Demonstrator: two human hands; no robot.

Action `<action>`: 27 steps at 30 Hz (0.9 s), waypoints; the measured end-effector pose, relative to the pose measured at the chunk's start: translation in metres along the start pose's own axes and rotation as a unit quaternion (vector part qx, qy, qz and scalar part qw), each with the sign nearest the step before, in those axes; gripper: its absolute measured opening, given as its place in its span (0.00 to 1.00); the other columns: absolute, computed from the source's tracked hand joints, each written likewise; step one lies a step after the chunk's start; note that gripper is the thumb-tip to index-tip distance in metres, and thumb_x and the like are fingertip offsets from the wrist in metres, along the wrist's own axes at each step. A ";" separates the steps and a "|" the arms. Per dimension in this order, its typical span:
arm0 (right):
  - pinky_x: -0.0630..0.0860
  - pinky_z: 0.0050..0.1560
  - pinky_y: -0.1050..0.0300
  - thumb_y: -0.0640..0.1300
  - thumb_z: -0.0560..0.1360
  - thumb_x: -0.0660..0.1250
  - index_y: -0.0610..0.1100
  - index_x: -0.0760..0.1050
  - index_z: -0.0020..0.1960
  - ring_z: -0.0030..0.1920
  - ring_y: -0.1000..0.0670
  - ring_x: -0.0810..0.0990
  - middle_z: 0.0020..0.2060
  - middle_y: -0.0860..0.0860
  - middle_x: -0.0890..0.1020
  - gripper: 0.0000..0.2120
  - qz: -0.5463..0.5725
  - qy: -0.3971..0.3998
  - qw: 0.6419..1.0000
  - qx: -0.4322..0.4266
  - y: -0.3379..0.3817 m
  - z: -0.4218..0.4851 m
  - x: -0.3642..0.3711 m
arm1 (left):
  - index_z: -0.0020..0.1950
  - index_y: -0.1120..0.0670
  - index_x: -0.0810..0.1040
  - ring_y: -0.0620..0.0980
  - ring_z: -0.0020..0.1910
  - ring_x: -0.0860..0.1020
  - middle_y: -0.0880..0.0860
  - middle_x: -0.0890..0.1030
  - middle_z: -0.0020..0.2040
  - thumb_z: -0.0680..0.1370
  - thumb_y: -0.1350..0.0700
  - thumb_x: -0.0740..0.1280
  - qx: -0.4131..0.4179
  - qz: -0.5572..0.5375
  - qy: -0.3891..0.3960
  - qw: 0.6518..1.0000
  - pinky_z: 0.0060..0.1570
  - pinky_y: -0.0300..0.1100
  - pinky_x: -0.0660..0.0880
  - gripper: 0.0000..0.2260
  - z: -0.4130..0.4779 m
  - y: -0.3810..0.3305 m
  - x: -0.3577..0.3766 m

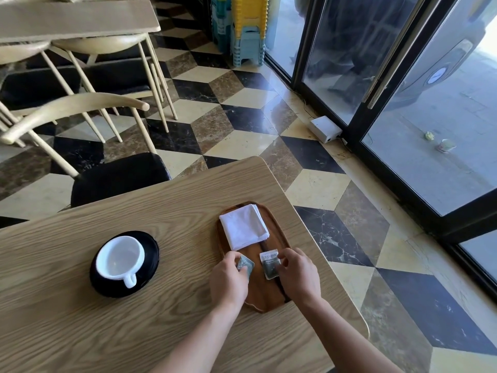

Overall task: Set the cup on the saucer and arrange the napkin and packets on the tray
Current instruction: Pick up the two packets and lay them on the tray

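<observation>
The left hand (228,282) is pinching one packet (246,265) and the right hand (298,275) another packet (269,265), both over the wooden tray's (279,232) near half; the napkin (244,227) is lying at its far end.

Count, table (80,305): 1.
Cup (119,258): 1, white.
Saucer (150,249): 1, black.
Tray (279,238): 1, wood.
Napkin (243,227): 1 folded stack; ply count not readable.
Packets: 2, left packet (246,265), right packet (269,263).
Hands: 2, left hand (228,281), right hand (298,275).
Second table (78,20) at rear: 1.
Chairs: at least 3 visible, exact number unclear.
Stool stacks (247,22) by door: 2, stools per stack uncountable.
White box (325,129) on floor: 1.
</observation>
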State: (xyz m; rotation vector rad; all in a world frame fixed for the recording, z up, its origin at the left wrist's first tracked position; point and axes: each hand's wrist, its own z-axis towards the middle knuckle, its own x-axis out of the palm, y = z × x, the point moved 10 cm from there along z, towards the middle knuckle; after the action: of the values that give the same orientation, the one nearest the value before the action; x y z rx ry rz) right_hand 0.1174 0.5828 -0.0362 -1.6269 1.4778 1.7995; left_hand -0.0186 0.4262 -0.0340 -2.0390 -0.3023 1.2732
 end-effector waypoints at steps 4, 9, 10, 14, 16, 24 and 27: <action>0.78 0.44 0.51 0.46 0.74 0.70 0.52 0.78 0.54 0.46 0.46 0.80 0.48 0.54 0.77 0.09 0.005 0.009 1.000 -0.015 -0.001 -0.004 0.006 | 0.66 0.49 0.74 0.50 0.55 0.81 0.49 0.82 0.58 0.75 0.57 0.69 0.069 0.061 -0.018 0.996 0.48 0.42 0.76 0.19 -0.009 -0.016 -0.005; 0.78 0.45 0.52 0.48 0.74 0.72 0.52 0.78 0.56 0.49 0.47 0.80 0.51 0.53 0.76 0.11 -0.014 0.023 0.999 -0.033 0.000 -0.008 0.012 | 0.61 0.53 0.79 0.54 0.54 0.78 0.50 0.80 0.55 0.69 0.60 0.76 0.173 0.144 -0.040 0.974 0.52 0.47 0.77 0.21 -0.023 -0.017 -0.012; 0.78 0.45 0.51 0.48 0.74 0.72 0.51 0.79 0.56 0.49 0.47 0.80 0.51 0.53 0.76 0.11 -0.014 0.024 0.999 -0.035 0.000 -0.008 0.012 | 0.58 0.54 0.80 0.54 0.51 0.78 0.51 0.80 0.52 0.67 0.59 0.77 0.190 0.153 -0.043 0.969 0.48 0.47 0.78 0.20 -0.025 -0.015 -0.013; 0.78 0.45 0.52 0.47 0.74 0.72 0.51 0.79 0.55 0.50 0.47 0.80 0.51 0.54 0.76 0.10 -0.019 0.023 0.999 -0.035 0.000 -0.007 0.013 | 0.58 0.52 0.79 0.52 0.47 0.75 0.50 0.78 0.48 0.70 0.50 0.76 0.240 0.239 0.000 0.941 0.45 0.46 0.77 0.18 -0.024 -0.015 0.001; 0.78 0.44 0.52 0.46 0.74 0.71 0.50 0.79 0.53 0.49 0.47 0.80 0.51 0.54 0.76 0.08 -0.024 0.024 0.999 -0.038 0.001 -0.007 0.014 | 0.54 0.52 0.81 0.52 0.45 0.76 0.50 0.79 0.47 0.69 0.50 0.77 0.264 0.269 0.008 0.926 0.45 0.46 0.76 0.16 -0.022 -0.019 0.006; 0.79 0.44 0.50 0.44 0.74 0.70 0.51 0.80 0.52 0.47 0.46 0.80 0.50 0.53 0.75 0.07 -0.013 0.026 0.999 -0.039 0.000 -0.004 0.016 | 0.43 0.51 0.83 0.54 0.55 0.78 0.54 0.81 0.61 0.68 0.66 0.73 0.411 0.295 -0.020 0.862 0.47 0.48 0.76 0.10 -0.036 -0.025 0.013; 0.79 0.44 0.49 0.45 0.74 0.70 0.51 0.79 0.52 0.47 0.46 0.80 0.50 0.54 0.75 0.08 0.003 0.015 0.999 -0.038 -0.002 -0.006 0.015 | 0.46 0.52 0.82 0.54 0.47 0.77 0.54 0.79 0.52 0.70 0.64 0.70 0.369 0.238 -0.043 0.898 0.41 0.46 0.77 0.09 -0.041 -0.019 0.006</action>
State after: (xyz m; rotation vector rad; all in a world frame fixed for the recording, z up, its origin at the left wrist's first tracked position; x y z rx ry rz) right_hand 0.1177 0.5732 -0.0494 -1.6949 1.4450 1.8648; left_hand 0.0224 0.4250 -0.0148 -1.4226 0.6056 1.4664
